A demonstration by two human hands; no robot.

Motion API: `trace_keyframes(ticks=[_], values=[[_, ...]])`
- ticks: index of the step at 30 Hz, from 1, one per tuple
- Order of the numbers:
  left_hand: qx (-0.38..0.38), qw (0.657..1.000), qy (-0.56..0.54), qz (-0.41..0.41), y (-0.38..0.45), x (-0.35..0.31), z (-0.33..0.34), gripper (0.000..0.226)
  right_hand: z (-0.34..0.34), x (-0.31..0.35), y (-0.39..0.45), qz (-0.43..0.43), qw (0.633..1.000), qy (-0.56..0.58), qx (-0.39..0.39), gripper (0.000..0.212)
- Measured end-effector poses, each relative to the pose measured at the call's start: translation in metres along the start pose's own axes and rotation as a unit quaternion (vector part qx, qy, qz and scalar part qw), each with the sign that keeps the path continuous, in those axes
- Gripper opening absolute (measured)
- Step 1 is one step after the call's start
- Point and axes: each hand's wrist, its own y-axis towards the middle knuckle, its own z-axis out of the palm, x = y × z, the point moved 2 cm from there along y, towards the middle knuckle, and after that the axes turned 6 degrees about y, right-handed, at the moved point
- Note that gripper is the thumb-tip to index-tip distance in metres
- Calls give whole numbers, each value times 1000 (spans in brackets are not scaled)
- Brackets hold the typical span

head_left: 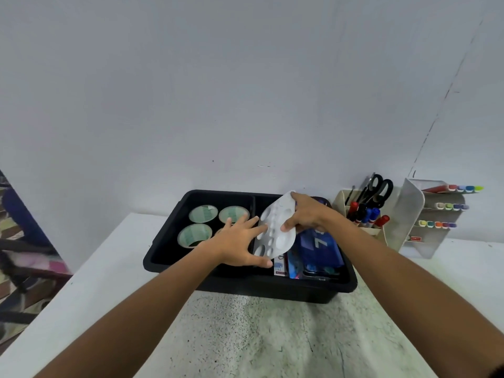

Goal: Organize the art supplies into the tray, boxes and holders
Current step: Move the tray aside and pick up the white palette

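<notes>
Right hand [305,214] gripping white palette [275,227] – tilting it into tray's [169,252] 3 o'clock compartment; left hand [240,241], fingers spread, steadying it.

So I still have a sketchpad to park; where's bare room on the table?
Bare table in front of the black tray, and left of it. Crowded: inside the tray, and right of it by the marker holder and rack.
</notes>
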Motion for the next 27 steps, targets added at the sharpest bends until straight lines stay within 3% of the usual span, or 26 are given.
trace_keyframes(ticks=[11, 15, 18, 23, 27], values=[[62, 998, 22, -10, 14, 0, 1, 75, 11, -3, 20, 9, 997, -76, 17, 115], [74, 996, 40, -19, 20, -9, -4, 75, 10, -3, 18, -9, 979, -203, -32, 105], [70, 996, 48, -21, 25, -13, -2, 78, 13, -3, 14, -48, 945, -315, -80, 89], [26, 999, 42, -8, 31, -16, 1, 103, 7, -1, -1, -125, 918, -343, -157, 61], [6, 1000, 10, 26, 38, -21, -1, 111, -18, -18, -20, -155, 930, -313, -118, 54]])
